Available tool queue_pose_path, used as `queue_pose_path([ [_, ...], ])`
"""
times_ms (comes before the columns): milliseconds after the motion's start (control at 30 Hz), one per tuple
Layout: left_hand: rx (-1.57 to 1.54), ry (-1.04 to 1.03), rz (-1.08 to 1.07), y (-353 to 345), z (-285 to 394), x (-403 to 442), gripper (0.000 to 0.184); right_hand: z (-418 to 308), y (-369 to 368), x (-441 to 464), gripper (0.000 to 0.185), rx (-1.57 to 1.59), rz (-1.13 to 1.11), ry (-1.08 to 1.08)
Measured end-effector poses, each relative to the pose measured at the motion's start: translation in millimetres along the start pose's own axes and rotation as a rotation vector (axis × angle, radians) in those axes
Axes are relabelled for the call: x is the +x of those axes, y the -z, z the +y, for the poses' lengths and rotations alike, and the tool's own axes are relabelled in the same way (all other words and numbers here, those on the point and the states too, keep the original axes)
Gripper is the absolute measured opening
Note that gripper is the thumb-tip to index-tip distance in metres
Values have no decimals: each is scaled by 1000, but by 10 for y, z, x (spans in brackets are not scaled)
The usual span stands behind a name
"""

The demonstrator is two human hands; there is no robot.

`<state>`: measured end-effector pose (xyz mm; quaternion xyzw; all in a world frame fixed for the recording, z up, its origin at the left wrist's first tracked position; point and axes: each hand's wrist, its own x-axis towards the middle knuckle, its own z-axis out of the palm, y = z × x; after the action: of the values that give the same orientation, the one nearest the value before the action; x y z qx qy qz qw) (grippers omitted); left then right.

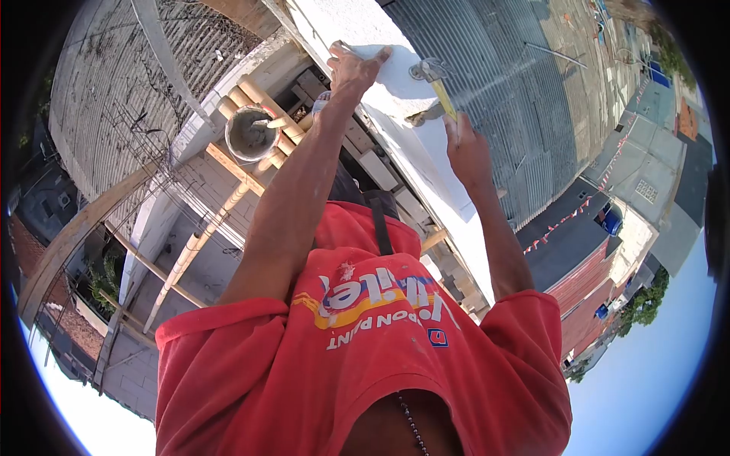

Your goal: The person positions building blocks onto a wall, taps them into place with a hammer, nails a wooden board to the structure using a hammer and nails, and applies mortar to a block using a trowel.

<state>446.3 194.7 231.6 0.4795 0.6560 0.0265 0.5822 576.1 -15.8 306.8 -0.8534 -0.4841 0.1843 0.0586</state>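
Note:
My right hand (469, 152) is wrapped round the yellow handle of a hammer (443, 99). The hammer's metal head, slightly blurred, is over the edge of a white block wall (395, 82). My left hand (357, 70) rests on the wall's white face farther along, with thumb and fingers spread apart and no tool in it. Between the two hands, a broken, rough patch (426, 114) shows on the wall's edge. Whether the hammer head touches the wall, I cannot tell.
A bucket of grey mortar (251, 135) stands on bamboo scaffolding (194, 247) to the left, with a tool handle across its rim. Thin rebar (163, 167) sticks out beyond it. Corrugated roofing (494, 99) lies lower, to the right of the wall.

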Motion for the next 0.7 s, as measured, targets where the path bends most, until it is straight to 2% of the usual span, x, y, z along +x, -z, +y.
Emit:
queue_pose_path([
  [67,32,18,16,4,-79,2,127,-121,317,65,27,53,39,59],
  [167,76,-19,63,-63,-103,103,126,-246,375,48,30,179,207,50],
  [300,-150,-67,-77,-82,-229,270,121,-329,512,-48,32,235,196,13],
  [400,-112,-36,-106,-41,-188,274,121,-436,616,-52,31,267,261,61],
  [500,-8,-31,-98,-43,-198,306,124,-449,448,-34,32,259,360,2],
  [633,-44,-64,-132,-20,-252,370,128,-165,-173,5,39,52,-6,-112],
  [700,-50,-79,-161,-29,-284,388,127,-161,2,29,41,68,-29,-93],
])
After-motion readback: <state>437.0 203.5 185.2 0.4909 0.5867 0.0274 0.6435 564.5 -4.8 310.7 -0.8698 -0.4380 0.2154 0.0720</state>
